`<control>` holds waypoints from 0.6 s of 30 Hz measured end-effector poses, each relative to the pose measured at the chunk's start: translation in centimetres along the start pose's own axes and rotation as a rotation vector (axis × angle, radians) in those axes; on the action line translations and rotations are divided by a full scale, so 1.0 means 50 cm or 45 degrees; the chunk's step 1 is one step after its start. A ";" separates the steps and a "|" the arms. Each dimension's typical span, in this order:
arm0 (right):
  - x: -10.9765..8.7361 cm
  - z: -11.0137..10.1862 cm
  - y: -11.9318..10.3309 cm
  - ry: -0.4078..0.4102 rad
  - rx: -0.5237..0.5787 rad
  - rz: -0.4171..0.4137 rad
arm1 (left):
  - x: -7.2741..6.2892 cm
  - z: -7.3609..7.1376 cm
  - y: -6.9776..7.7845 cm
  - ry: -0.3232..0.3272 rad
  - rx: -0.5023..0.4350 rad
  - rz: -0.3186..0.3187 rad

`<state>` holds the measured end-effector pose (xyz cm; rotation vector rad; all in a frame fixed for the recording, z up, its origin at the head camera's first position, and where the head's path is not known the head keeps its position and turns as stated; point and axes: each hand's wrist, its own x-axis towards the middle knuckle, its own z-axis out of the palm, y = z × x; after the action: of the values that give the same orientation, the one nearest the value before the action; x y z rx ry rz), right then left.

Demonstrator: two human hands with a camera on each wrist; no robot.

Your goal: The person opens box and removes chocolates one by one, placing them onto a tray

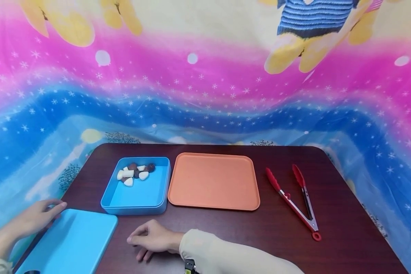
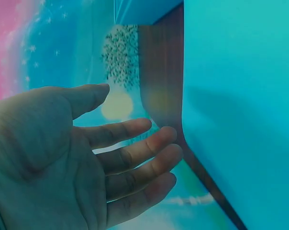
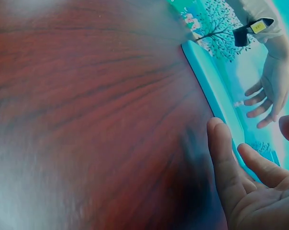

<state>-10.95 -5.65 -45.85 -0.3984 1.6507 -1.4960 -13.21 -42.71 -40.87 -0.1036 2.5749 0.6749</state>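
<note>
- Both hands hold nothing: the left grip (image 1: 34,217) has its fingers loosely stretched, the right grip (image 1: 155,236) its fingers relaxed and slightly bent.
- The blue lid (image 1: 68,241) lies flat on the surface (image 1: 281,243) between them, close to the left edge (only a narrow dark strip shows outside it). A shove from the right could send it over, if nothing braced the other side.
- Whether the left fingertips touch the lid is hard to judge; they look just beside its far-left corner. If they fall short, a lift by one side alone would probably tilt the lid and let it slip.
- The right grip is apart from the lid's right edge, so closing too early there would likely catch only air.
- The blue box (image 1: 133,210) stands just beyond the lid's far-right corner. Pushing the lid forward could bump it, jostling the loose brown and white pieces (image 1: 128,174) inside and nudging the orange tray (image 1: 214,182) alongside.
- The red tongs (image 1: 297,211) lie splayed beyond the tray; a wide rightward sweep might knock them askew.
</note>
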 end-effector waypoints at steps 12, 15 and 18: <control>-0.021 -0.065 -0.003 0.035 -0.177 -0.062 | 0.027 -0.003 0.070 0.104 0.012 0.168; -0.029 -0.081 -0.005 0.062 -0.232 -0.071 | 0.030 0.000 0.090 0.177 0.040 0.201; -0.040 -0.096 -0.007 0.093 -0.267 -0.089 | 0.037 0.006 0.103 0.230 0.031 0.233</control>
<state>-13.49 -1.18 -45.15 -0.5251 1.8767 -1.4066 -15.69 -37.95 -39.68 0.0838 2.7900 0.7295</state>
